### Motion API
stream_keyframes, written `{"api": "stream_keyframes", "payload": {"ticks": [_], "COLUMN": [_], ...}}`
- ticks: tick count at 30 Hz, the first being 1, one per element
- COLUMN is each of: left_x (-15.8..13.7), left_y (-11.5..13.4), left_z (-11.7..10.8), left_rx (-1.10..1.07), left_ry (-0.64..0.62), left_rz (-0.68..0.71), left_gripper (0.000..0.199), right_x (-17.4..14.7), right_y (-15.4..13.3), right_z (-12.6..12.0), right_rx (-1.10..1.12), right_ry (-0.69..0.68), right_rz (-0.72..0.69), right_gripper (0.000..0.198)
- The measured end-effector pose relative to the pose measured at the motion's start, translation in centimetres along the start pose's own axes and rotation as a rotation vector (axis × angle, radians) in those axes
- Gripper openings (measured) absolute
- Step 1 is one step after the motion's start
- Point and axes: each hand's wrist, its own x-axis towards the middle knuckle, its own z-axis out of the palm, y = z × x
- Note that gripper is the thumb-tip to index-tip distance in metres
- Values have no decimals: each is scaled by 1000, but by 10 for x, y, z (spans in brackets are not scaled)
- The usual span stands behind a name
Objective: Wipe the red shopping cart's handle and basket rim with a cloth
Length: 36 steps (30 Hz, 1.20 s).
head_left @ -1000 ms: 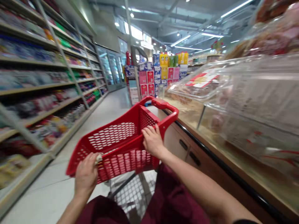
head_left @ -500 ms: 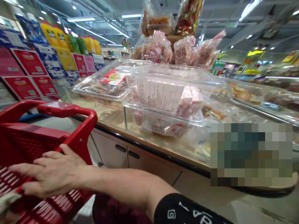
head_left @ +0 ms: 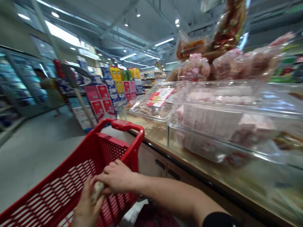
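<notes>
My left hand (head_left: pixel 85 203) is at the lower left, over the red shopping cart (head_left: pixel 78 176). Its fingers are closed around a small pale, off-white item (head_left: pixel 96 190) whose kind I cannot make out. My right hand (head_left: pixel 117 177) reaches in from the right and meets the left one. Its thumb and fingers are curled round the upper end of the same item. Both hands hover above the cart's basket, below its handle bar (head_left: pixel 125 126).
Right of the cart runs a display counter (head_left: pixel 165 153) with a black edge. Clear plastic-lidded trays (head_left: pixel 151 108) and bagged food (head_left: pixel 194 67) are on it. Stacked red boxes (head_left: pixel 103 101) stand ahead. A person (head_left: pixel 49 88) is in the left aisle beside glass-door coolers (head_left: pixel 19 82).
The view has turned left. My right hand, earlier spread open over the cart's side, has come to my left hand and closed on the pale item. My left hand now shows more fully.
</notes>
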Motion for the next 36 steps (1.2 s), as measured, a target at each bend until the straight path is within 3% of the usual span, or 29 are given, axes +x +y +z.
{"api": "stream_keyframes", "payload": {"ticks": [3, 6, 8, 11, 15, 17, 19, 22, 23, 24, 27, 29, 30, 34, 36], "left_x": [-17, -29, -34, -36, -32, -30, -29, -28, -28, -29, -29, -30, -31, -33, -34], "left_y": [-18, -24, -20, -8, 2, 1, -1, -6, -8, -10, -16, -18, -18, -14, -11], "left_z": [-36, -56, -62, -64, -61, -60, -60, -60, -60, -60, -60, -61, -61, -63, -63], "left_rx": [156, 382, 510, 596, 627, 648, 669, 688, 692, 694, 706, 704, 700, 671, 666], "left_ry": [-15, -135, -215, -242, -220, -197, -168, -141, -137, -135, -135, -137, -138, -142, -143], "left_rz": [-16, -105, -205, -278, -270, -257, -239, -207, -197, -187, -181, -193, -200, -220, -230], "left_gripper": [61, 43, 33, 31, 29, 28, 27, 27, 27, 27, 28, 27, 27, 27, 28], "right_x": [2, -13, -26, -37, -24, -17, -14, -15, -15, -13, -6, -2, -1, -4, -9], "right_y": [13, 55, 83, 86, 43, 45, 74, 124, 130, 129, 100, 87, 89, 119, 119], "right_z": [-4, -23, -29, -13, 22, 23, 12, -5, -7, -6, 4, 6, 4, -11, -9], "right_rx": [73, 155, 111, 57, 118, 150, 164, 146, 148, 154, 175, 175, 173, 139, 148], "right_ry": [107, 460, 569, 497, 334, 321, 387, 518, 511, 491, 379, 324, 313, 381, 408], "right_rz": [-50, 225, 365, 373, 107, 24, 96, 430, 447, 409, 77, -29, 4, 353, 328], "right_gripper": [22, 23, 25, 34, 32, 28, 28, 25, 25, 24, 24, 24, 23, 25, 28]}}
